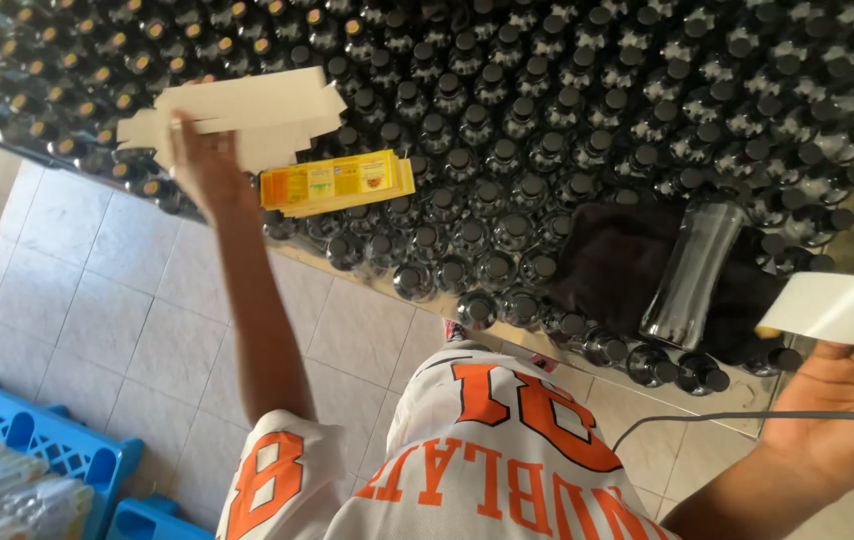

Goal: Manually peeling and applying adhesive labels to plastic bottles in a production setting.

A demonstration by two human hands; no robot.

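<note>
My left hand (pixel 202 160) is stretched out over the table and grips a flat, unfolded cardboard carton (pixel 247 112) with its pale inner side up. Just right of it a small stack of flat yellow cartons (pixel 339 182) lies on top of the bottle caps. My right hand (pixel 842 400) is low at the right edge, palm up, holding a white sheet of card or label (pixel 837 305) by its lower edge. Dark bottles with black caps (pixel 547 110) cover the table in dense rows.
A clear plastic bottle (pixel 695 270) lies on a black cloth (pixel 617 260) among the dark bottles. A grey cable (pixel 707 418) crosses near my right hand. Blue crates (pixel 37 440) with clear wrapped items stand on the tiled floor (pixel 117 300) at lower left.
</note>
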